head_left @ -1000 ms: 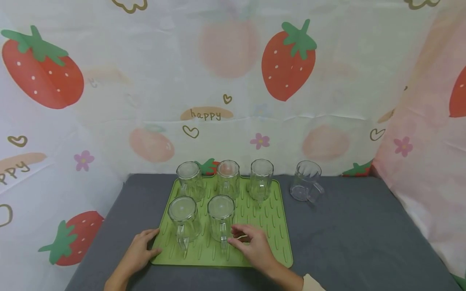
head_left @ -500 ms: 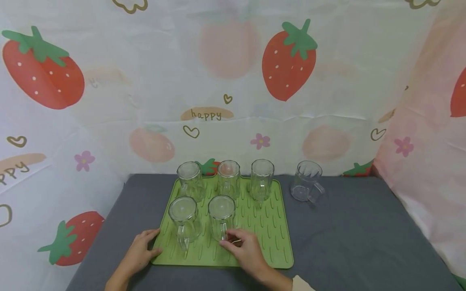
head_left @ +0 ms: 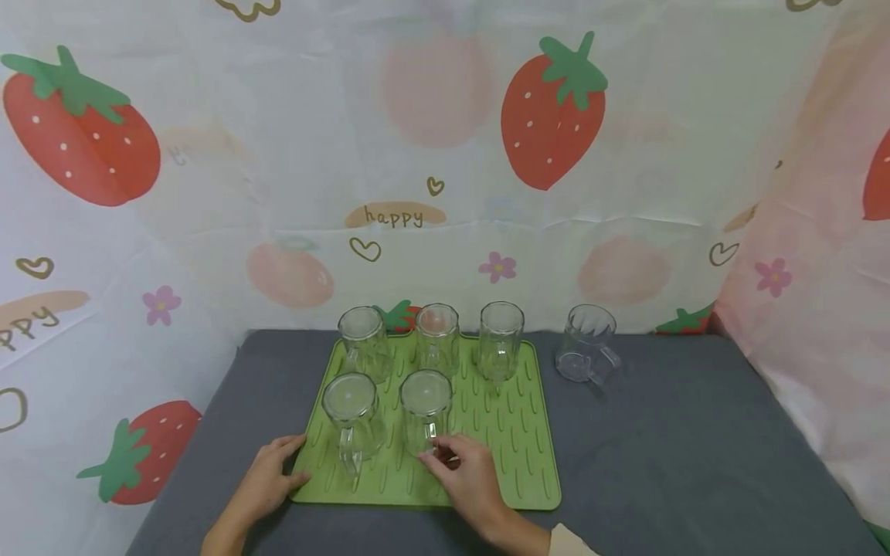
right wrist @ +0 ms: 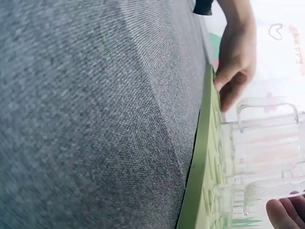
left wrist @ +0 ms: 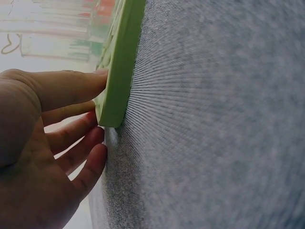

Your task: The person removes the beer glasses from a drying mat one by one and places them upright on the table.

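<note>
My right hand (head_left: 467,475) pinches the handle of a clear glass mug (head_left: 426,401), the right one of two in the front row on a green drying mat (head_left: 497,483). That mug is upside down, its handle toward me and partly hidden by my fingers. My left hand (head_left: 260,480) touches the mat's left edge near the front corner. In the left wrist view the thumb of that hand (left wrist: 45,114) lies at the mat's edge (left wrist: 119,71), with the other fingers loosely bent beside it. Another upside-down mug (head_left: 351,409) stands front left, its handle toward me.
Three more upside-down glass mugs, left (head_left: 365,344), middle (head_left: 438,340) and right (head_left: 501,340), line the mat's back. An upright glass mug (head_left: 585,344) stands right of the mat on the grey cloth (head_left: 667,440). A strawberry-print curtain (head_left: 445,170) hangs close behind.
My right hand has moved left from beside the front right mug and taken its handle between thumb and fingers. That mug has shifted very slightly right. The left hand stays at the mat's edge.
</note>
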Tool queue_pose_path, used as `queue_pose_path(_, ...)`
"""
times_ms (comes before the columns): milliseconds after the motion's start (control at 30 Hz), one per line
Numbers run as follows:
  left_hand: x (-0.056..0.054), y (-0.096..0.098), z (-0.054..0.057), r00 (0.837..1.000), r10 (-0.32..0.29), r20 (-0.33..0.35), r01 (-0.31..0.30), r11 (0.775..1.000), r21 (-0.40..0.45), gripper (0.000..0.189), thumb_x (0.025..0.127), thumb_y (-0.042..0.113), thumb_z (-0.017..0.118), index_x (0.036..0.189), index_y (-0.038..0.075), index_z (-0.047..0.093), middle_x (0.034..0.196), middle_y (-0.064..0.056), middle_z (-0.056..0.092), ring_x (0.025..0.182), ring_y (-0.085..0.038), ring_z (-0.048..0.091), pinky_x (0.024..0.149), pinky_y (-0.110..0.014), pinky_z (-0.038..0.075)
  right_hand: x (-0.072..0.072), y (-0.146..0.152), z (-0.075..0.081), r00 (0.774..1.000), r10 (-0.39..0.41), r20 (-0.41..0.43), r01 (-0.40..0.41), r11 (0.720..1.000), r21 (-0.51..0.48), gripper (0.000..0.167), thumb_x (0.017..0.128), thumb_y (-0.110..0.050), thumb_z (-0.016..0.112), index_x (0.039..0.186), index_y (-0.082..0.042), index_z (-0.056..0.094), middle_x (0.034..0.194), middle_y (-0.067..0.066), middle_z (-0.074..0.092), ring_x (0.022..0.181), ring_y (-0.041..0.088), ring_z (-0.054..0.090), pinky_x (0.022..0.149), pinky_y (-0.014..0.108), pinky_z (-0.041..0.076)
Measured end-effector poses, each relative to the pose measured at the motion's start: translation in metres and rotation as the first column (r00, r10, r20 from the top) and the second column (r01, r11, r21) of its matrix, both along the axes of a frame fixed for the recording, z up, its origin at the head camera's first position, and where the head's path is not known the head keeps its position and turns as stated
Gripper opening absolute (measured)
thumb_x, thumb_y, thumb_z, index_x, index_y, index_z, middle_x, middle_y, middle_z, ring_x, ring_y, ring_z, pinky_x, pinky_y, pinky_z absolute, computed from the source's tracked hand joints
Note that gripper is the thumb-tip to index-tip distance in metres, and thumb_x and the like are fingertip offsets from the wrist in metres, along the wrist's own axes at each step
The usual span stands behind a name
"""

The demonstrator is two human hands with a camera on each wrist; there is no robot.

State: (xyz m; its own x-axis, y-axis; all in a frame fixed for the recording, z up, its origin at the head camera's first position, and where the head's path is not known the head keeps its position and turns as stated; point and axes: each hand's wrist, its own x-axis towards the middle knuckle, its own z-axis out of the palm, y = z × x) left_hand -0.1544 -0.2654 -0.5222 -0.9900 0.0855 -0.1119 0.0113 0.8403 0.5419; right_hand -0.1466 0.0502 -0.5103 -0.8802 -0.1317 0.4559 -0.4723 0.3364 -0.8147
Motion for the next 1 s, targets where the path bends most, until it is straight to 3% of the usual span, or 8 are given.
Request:
queue_pose_path(133, 0.0, 0.0, -0.001, 1.0, -0.004, -0.001, 0.004, 1.0, 0.006, 0.065, 0.082, 0.011, 0.075, 0.136, -0.012, 0.048, 0.135, -0.032, 0.049, 0.127, -0.054, 0.04, 0.102, -0.065, 0.038, 0.001, 0.001, -0.001, 0.99, -0.035, -0.139, 0.044, 0.997, 0.062, 0.009, 0.079, -0.003, 0.078, 0.087, 0.0, 0.074, 0.072, 0.001, 0.064, 0.066, 0.008, 0.065, 0.06, 0.01, 0.054)
queue_pose_path(233, 0.001, 0.0, -0.001, 1.0, -0.004, -0.004, 0.004, 1.0, 0.008, 0.064, 0.082, 0.011, 0.075, 0.136, -0.012, 0.048, 0.135, -0.032, 0.049, 0.127, -0.054, 0.04, 0.102, -0.065, 0.038, 0.002, 0.004, 0.0, 0.984, -0.041, -0.175, 0.059, 0.993, 0.099, 0.009, 0.078, -0.001, 0.077, 0.086, -0.001, 0.073, 0.072, 0.0, 0.063, 0.066, 0.007, 0.063, 0.061, 0.009, 0.053)
queue_pose_path(600, 0.002, 0.0, -0.001, 0.999, -0.007, -0.032, 0.007, 1.0, 0.001, 0.063, 0.081, 0.01, 0.075, 0.134, -0.013, 0.05, 0.134, -0.032, 0.051, 0.125, -0.053, 0.042, 0.101, -0.064, 0.039, -0.001, 0.021, 0.007, 0.984, -0.028, -0.176, 0.06, 0.982, 0.18, 0.019, 0.078, 0.001, 0.077, 0.096, 0.003, 0.072, 0.081, 0.007, 0.068, 0.07, 0.013, 0.067, 0.065, 0.015, 0.057)
queue_pose_path(1000, -0.001, 0.001, 0.001, 1.0, 0.008, 0.019, -0.008, 1.0, -0.003, 0.065, 0.083, 0.013, 0.075, 0.137, -0.011, 0.048, 0.136, -0.031, 0.048, 0.127, -0.053, 0.04, 0.101, -0.064, 0.038, -0.002, 0.022, 0.0, 0.977, -0.088, -0.192, 0.099, 0.994, 0.046, 0.017, 0.073, 0.004, 0.08, 0.088, 0.001, 0.073, 0.077, 0.004, 0.067, 0.069, 0.01, 0.067, 0.065, 0.014, 0.057)
